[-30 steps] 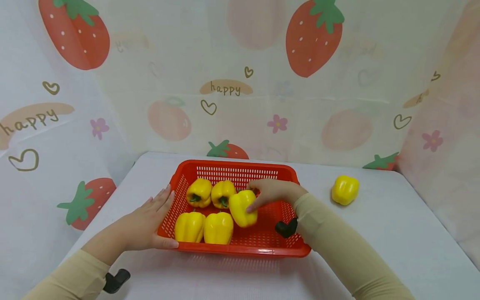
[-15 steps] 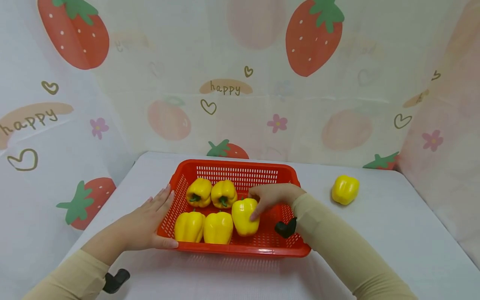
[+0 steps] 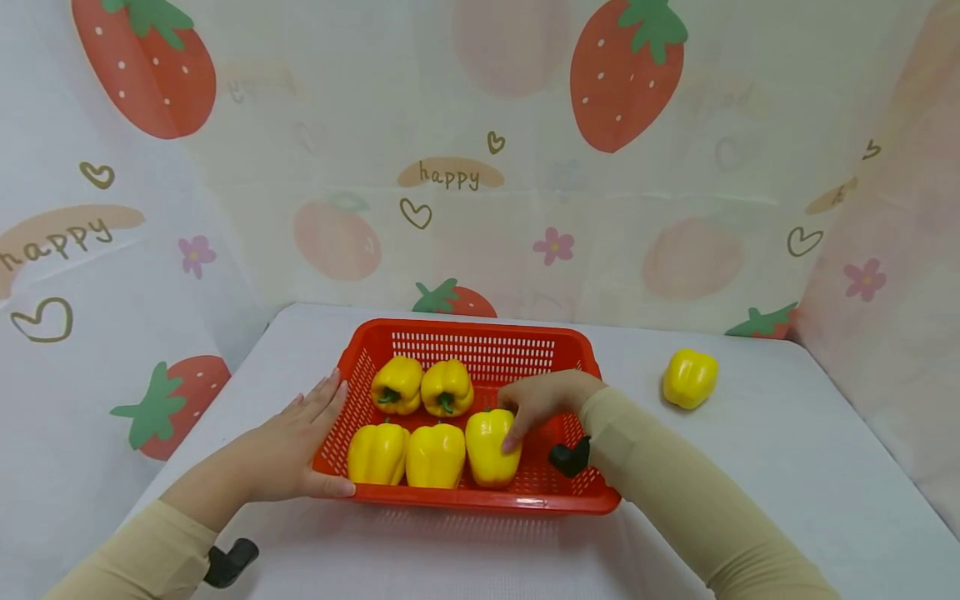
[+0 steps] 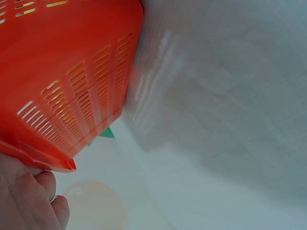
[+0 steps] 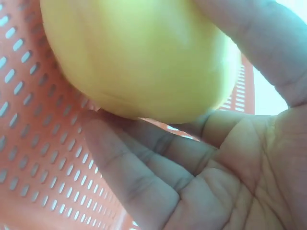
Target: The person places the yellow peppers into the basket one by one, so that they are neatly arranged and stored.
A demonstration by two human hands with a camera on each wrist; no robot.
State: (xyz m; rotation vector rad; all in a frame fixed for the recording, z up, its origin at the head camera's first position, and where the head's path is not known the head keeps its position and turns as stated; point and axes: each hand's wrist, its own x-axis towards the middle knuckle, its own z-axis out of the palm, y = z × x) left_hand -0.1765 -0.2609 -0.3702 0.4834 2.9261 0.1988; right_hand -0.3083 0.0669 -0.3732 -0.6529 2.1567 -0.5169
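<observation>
My right hand (image 3: 542, 402) holds a yellow bell pepper (image 3: 491, 454) inside the red plastic basket (image 3: 517, 502), at the right end of the front row. Close up, the right wrist view has the thumb on one side of this bell pepper (image 5: 144, 62) and the fingers (image 5: 129, 172) under and beside it. Its green stem points up and away. My left hand (image 3: 288, 450) rests along the basket's left rim, fingers extended and thumb on the front corner. In the left wrist view, its fingers (image 4: 45, 184) lie at the rim, beside the slotted wall.
Two bell peppers (image 3: 397, 386) lie in the basket's back row, stems forward. Two others (image 3: 436, 457) stand at front left. One more bell pepper (image 3: 690, 379) sits on the white table (image 3: 787, 450), right of the basket. A strawberry-printed curtain (image 3: 540, 175) hangs behind.
My right hand has lowered the bell pepper toward the basket's front and set it upright beside the front pair. The left hand has stayed on the rim.
</observation>
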